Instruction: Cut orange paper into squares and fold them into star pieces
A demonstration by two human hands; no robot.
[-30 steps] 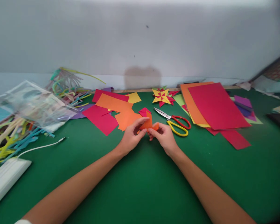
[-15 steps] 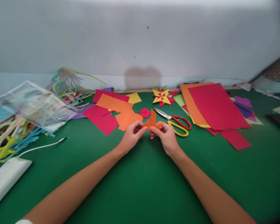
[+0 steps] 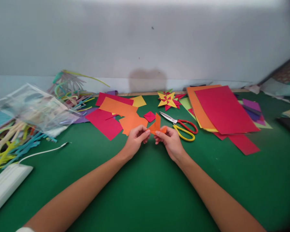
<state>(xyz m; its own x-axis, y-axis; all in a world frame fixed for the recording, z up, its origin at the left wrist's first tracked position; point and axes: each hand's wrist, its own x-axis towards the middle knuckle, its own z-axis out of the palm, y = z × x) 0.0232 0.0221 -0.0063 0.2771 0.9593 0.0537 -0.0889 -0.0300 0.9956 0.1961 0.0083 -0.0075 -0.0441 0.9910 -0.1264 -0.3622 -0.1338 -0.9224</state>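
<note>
Between my two hands is a folded piece of orange paper (image 3: 157, 123), with one narrow flap standing up. My left hand (image 3: 136, 139) pinches its left corner between thumb and fingers. The right side is pinched by my right hand (image 3: 169, 140), whose thumb lies over the lower edge. Just beyond the paper lies a small folded red paper square (image 3: 149, 116). Scissors (image 3: 176, 121) with one red and one yellow handle rest right beside my right hand, blades pointing up and left. Farther back sits a yellow and red folded paper star (image 3: 168, 100).
Cut orange sheets (image 3: 133, 121) and a red sheet (image 3: 106, 124) lie left of centre. Large red sheets (image 3: 224, 109) are stacked at right. Colourful paper strips (image 3: 16, 141), a clear plastic bag (image 3: 36, 103) and a white power strip (image 3: 9, 183) occupy the left of the green table (image 3: 149, 193).
Both hands still hold the orange folded paper. Its right part and the right fingers have shifted very slightly left; the other things have stayed in place.
</note>
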